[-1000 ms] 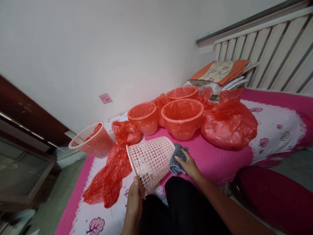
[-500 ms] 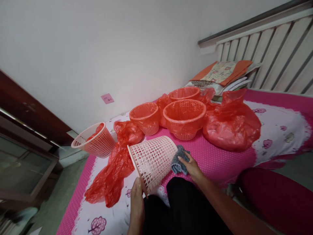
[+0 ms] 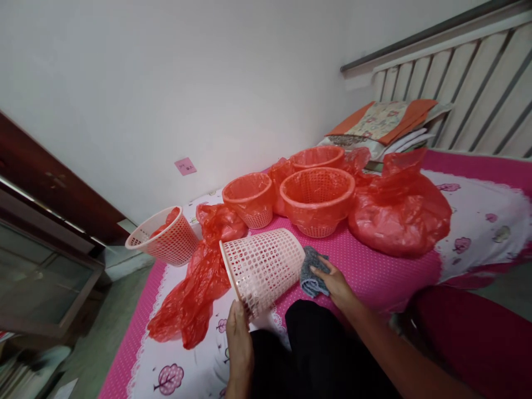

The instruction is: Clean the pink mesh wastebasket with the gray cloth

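Observation:
A pale pink perforated plastic basket (image 3: 264,269) lies tilted on its side in front of me, its open rim toward the left. My left hand (image 3: 239,338) grips that rim at its lower edge, fingers partly hidden behind it. In my right hand (image 3: 332,277) is a folded grey cloth (image 3: 312,272), pinched close to the basket's base at the right. Loose red plastic bags (image 3: 195,299) lie crumpled to the left of the basket. Behind it stand baskets lined with red bags, among them one in the middle (image 3: 318,194) and a smaller one (image 3: 249,199).
Another pink basket (image 3: 177,241) leans at the left with red plastic inside. A full red bag (image 3: 399,213) sits at the right on the pink bedspread (image 3: 386,277). Folded bedding (image 3: 382,124) is stacked by the radiator (image 3: 457,91). A dark red stool (image 3: 469,338) stands lower right.
The cloth in my right hand has shifted slightly right along the basket's base. My left hand keeps its hold on the rim. The whole view has moved a little.

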`<action>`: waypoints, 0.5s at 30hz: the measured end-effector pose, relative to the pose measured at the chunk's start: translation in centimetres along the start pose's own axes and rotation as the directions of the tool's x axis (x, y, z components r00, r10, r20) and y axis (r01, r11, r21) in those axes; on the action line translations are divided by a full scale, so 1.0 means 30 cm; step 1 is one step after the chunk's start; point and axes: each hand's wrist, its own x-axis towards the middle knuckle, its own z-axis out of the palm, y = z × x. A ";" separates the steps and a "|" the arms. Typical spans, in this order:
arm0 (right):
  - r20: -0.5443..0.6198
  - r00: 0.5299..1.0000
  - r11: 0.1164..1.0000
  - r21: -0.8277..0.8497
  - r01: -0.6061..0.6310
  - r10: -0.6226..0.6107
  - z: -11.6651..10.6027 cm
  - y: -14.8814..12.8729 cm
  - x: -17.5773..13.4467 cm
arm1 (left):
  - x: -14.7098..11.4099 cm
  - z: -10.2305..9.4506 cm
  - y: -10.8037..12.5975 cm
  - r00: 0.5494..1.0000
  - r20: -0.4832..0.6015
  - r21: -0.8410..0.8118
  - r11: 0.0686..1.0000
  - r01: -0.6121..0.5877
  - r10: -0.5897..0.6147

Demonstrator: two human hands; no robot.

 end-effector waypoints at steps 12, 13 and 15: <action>0.036 0.964 0.954 -0.136 0.268 -0.265 0.086 -0.217 -0.079 | 0.032 0.048 0.114 0.968 0.214 -0.162 0.972 0.168 -0.132; 0.075 0.955 0.941 -0.167 0.295 -0.286 0.103 -0.224 -0.099 | 0.029 0.045 0.105 0.968 0.211 -0.156 0.974 0.167 -0.132; 0.155 0.930 0.903 -0.231 0.362 -0.333 0.136 -0.229 -0.139 | 0.020 0.041 0.079 0.972 0.190 -0.149 0.974 0.168 -0.138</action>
